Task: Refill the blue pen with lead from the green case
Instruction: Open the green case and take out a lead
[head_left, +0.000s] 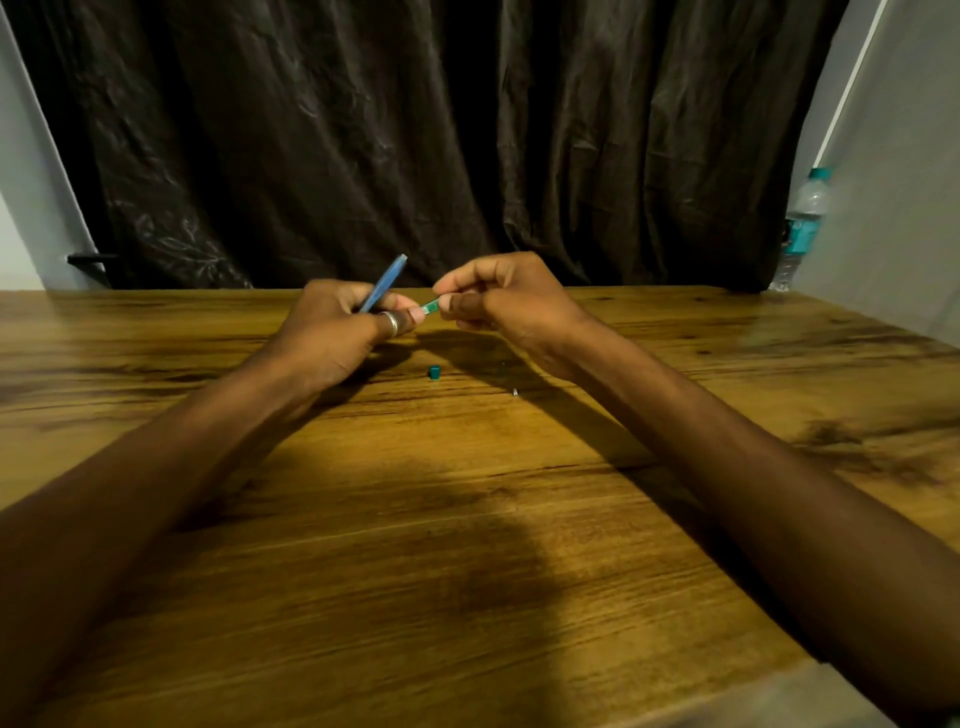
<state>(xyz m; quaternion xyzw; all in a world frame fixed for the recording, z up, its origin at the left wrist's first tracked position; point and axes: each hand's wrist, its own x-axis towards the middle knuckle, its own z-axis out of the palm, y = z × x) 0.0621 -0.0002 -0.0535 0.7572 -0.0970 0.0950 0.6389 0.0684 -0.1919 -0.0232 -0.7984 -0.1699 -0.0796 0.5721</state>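
My left hand is closed around the blue pen, whose upper end points up and to the right above the knuckles. A ring sits on one finger of that hand. My right hand pinches the green case, which is short and pale green; its free end touches the fingertips of my left hand. Both hands hover just above the wooden table, near its far edge. The lower end of the pen is hidden in my left fist.
A small green cap lies on the table below the hands. A tiny white piece lies to its right. A water bottle stands at the far right behind the table. A dark curtain hangs behind.
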